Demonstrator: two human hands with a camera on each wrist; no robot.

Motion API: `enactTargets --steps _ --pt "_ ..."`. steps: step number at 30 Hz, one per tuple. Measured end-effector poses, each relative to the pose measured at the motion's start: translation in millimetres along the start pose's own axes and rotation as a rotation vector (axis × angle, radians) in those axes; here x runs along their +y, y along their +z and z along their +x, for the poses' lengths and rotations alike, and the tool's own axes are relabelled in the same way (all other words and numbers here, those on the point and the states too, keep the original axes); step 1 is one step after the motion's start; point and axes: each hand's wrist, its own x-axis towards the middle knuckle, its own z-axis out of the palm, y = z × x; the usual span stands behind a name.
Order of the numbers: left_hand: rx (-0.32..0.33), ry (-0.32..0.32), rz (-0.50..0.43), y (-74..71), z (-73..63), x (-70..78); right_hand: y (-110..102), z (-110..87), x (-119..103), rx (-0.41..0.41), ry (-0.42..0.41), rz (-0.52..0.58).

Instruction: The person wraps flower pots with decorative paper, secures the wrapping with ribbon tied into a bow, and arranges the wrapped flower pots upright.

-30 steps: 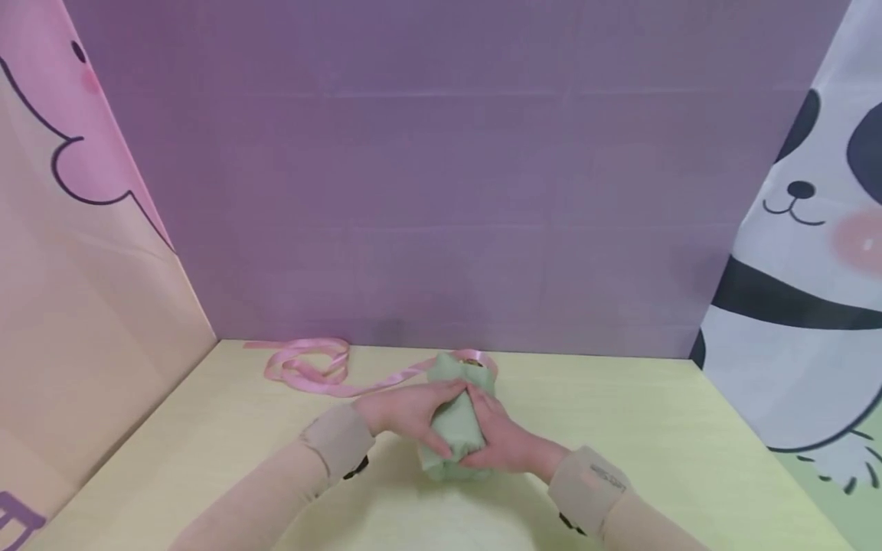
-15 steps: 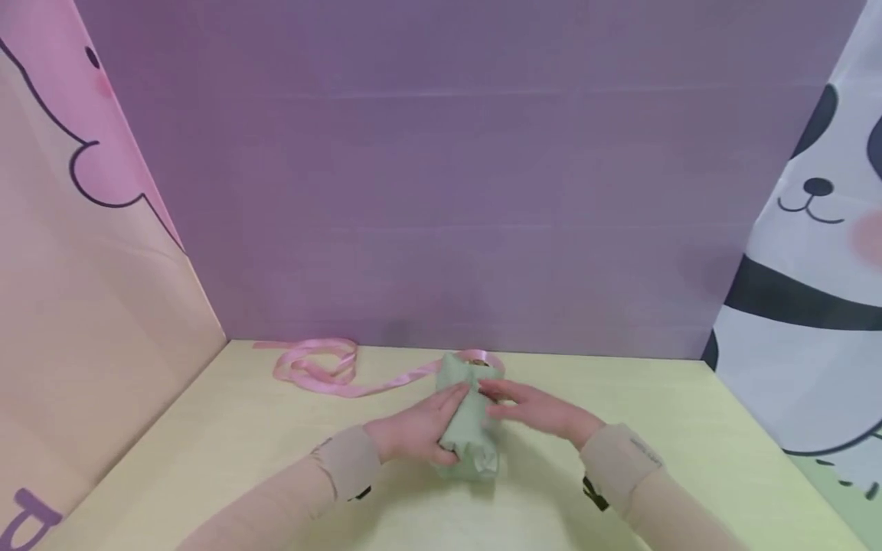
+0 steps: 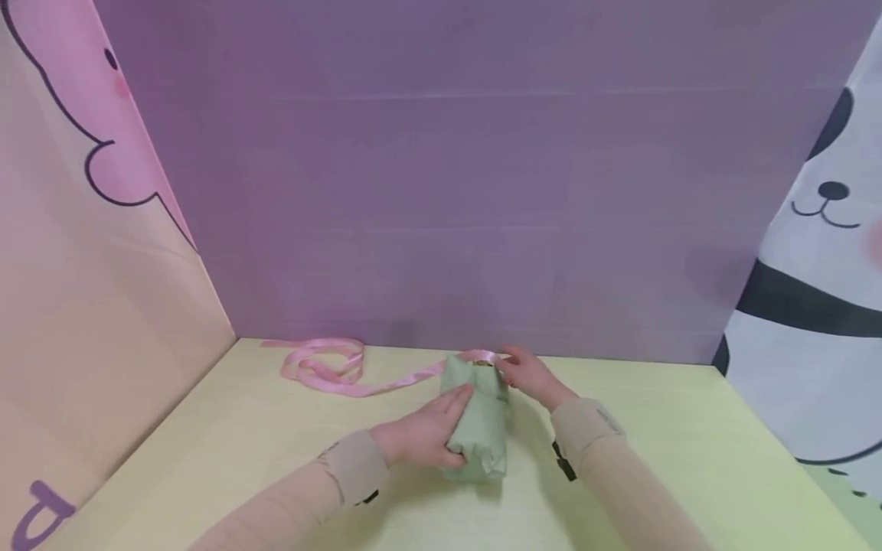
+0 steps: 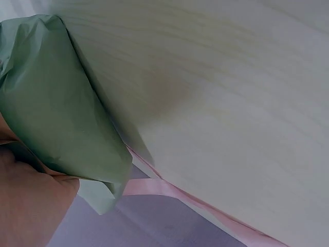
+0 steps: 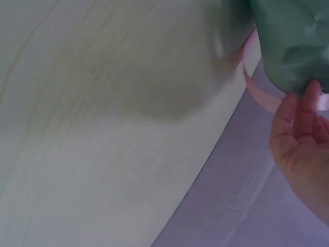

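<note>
Boxy package in crinkled pale green wrapping (image 3: 485,428): just right of the bare left hand (image 3: 422,435), a bit nearer the body than the bare right hand (image 3: 534,379). Long axis running pretty much straight away from the wearer.
Left hand: gripping the package along its left side, fingers over the top.
Right hand: reaching round to the far right corner, fingertips right at the shiny pink satin ribbon (image 3: 413,378). Actually pinching it or only touching, can't tell, even from the right wrist view.
Ribbon: passing behind the package's far end, so clearly nearer the right hand there; loose coils well off to the left.
Table, pale yellow with faint wood grain (image 3: 661,451): under the package and coils. Package flat or slightly tipped, hard to say.
Room: plain creased purple backdrop (image 3: 441,191) behind, peach panel with a pink cartoon figure (image 3: 117,306) on the left, white panda panel (image 3: 792,390) on the right.
</note>
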Motion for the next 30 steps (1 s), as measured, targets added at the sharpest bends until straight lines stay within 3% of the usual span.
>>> enactTargets --steps 6,14,22,30 --pt "-0.013 -0.007 -0.004 1.4 0.1 0.2 5.9 2.3 8.2 0.178 -0.057 -0.054" --pt "-0.022 -0.017 -0.007 0.0 -1.6 -0.1 -4.1 -3.0 12.4 0.206 -0.060 -0.119" --pt "-0.008 -0.030 -0.013 1.1 -3.3 -1.1 -51.8 -14.3 26.5 0.026 -0.112 -0.332" --pt "-0.015 -0.034 -0.016 1.4 -4.6 -1.4 -110.6 -30.0 43.9 -0.123 -0.108 -0.549"
